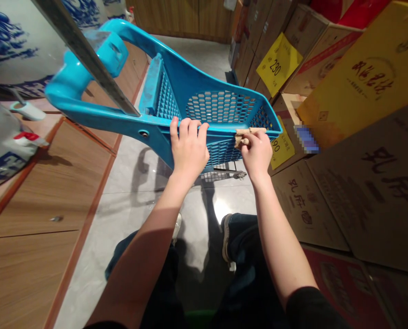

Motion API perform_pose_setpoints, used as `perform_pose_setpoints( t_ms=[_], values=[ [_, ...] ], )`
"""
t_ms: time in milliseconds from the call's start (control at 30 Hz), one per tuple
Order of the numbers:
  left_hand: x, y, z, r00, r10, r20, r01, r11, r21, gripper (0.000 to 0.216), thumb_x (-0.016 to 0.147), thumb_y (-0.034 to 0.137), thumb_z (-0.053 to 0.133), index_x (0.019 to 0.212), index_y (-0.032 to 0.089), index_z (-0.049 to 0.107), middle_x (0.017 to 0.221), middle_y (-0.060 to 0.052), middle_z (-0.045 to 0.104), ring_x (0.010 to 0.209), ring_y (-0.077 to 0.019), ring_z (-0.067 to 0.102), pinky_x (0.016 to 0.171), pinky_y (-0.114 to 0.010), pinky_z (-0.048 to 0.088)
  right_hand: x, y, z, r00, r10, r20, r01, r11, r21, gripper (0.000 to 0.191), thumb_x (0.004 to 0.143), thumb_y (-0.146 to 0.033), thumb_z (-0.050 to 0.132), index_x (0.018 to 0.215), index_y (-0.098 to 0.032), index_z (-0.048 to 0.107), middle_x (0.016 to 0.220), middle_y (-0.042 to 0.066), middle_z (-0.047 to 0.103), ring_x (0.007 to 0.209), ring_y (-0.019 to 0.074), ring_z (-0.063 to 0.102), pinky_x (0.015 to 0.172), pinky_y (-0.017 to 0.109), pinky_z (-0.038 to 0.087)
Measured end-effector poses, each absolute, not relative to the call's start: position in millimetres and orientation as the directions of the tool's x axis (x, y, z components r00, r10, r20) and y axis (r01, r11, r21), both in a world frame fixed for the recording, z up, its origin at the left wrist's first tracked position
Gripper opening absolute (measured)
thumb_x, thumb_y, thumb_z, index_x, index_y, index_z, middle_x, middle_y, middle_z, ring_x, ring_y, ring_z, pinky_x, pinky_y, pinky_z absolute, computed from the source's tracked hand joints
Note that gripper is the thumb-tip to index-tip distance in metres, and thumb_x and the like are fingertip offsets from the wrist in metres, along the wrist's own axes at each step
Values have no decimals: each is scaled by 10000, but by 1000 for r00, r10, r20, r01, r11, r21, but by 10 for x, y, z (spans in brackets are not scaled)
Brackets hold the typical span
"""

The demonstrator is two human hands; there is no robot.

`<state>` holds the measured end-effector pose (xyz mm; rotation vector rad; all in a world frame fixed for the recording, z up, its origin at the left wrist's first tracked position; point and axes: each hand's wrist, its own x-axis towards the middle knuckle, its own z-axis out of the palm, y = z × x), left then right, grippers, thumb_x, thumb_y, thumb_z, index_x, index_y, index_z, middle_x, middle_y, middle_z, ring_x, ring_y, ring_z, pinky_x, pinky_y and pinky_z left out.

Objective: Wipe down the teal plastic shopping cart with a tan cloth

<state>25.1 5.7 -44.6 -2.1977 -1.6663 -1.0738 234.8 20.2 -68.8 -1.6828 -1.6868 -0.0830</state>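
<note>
A blue plastic shopping cart [221, 128] with a honeycomb-patterned basket stands in front of me. My left hand [189, 145] grips the near rim of its basket, with the fingers hooked over the edge. Farther along the same rim, close to the basket's front corner, my right hand [258, 151] is closed on a tan cloth [240, 137]. The cloth lies over the rim, pressed against it, and part of it is bunched under my fingers. A grey metal bar [97, 68] slants down to the cart's side near the handle [67, 84].
Wooden cabinets [35, 192] line the left, with large blue-and-white jars [12, 45] on top. Stacked cartons [300, 201], a yellow box [365, 77] and a yellow price sign [279, 64] crowd the right. My feet are on the grey tiled floor [121, 196].
</note>
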Motion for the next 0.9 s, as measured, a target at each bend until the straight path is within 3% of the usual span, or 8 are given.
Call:
perform_pose_setpoints(
  t_ms=[167, 400, 633, 800, 900],
  values=[
    [248, 31, -400, 108, 781, 615, 878, -365, 311, 521, 922, 182, 568, 1424, 256, 686, 1404, -134, 744, 1484, -382, 563, 1426, -682, 184, 2161, 119, -668, -86, 825, 558, 866, 339, -368, 382, 905, -92, 568, 1147, -229, 829, 1162, 128, 739, 1141, 296, 643, 969, 413, 579],
    [246, 42, -412, 119, 774, 621, 895, -354, 270, 495, 948, 172, 533, 1407, 276, 689, 1382, -125, 750, 1429, -349, 598, 1422, -665, 223, 2476, 252, -686, 189, 803, 565, 901, 86, -424, 355, 895, -112, 525, 1018, -211, 843, 1084, 126, 745, 1038, 304, 669, 918, 429, 575],
    [258, 54, -424, 92, 771, 630, 884, -354, 304, 495, 919, 180, 568, 1387, 277, 695, 1376, -130, 755, 1441, -361, 596, 1427, -661, 213, 2179, 105, -683, -71, 831, 552, 881, 312, -356, 430, 900, -64, 567, 1196, -232, 830, 1226, 127, 756, 1163, 295, 664, 990, 410, 569],
    [247, 41, -395, 95, 794, 600, 862, -367, 349, 518, 903, 192, 579, 1399, 295, 689, 1408, -111, 744, 1471, -357, 567, 1437, -671, 160, 2422, 207, -693, 149, 841, 519, 889, 116, -443, 346, 916, -111, 542, 1082, -212, 829, 1190, 144, 730, 1127, 315, 671, 947, 440, 581],
    [251, 26, -363, 90, 826, 557, 861, -346, 373, 519, 894, 195, 585, 1394, 284, 697, 1434, -126, 732, 1490, -377, 559, 1439, -685, 132, 2398, 195, -727, 175, 816, 551, 892, 105, -439, 325, 906, -111, 539, 1054, -195, 816, 1173, 165, 714, 1122, 327, 653, 959, 473, 582]
  ],
)
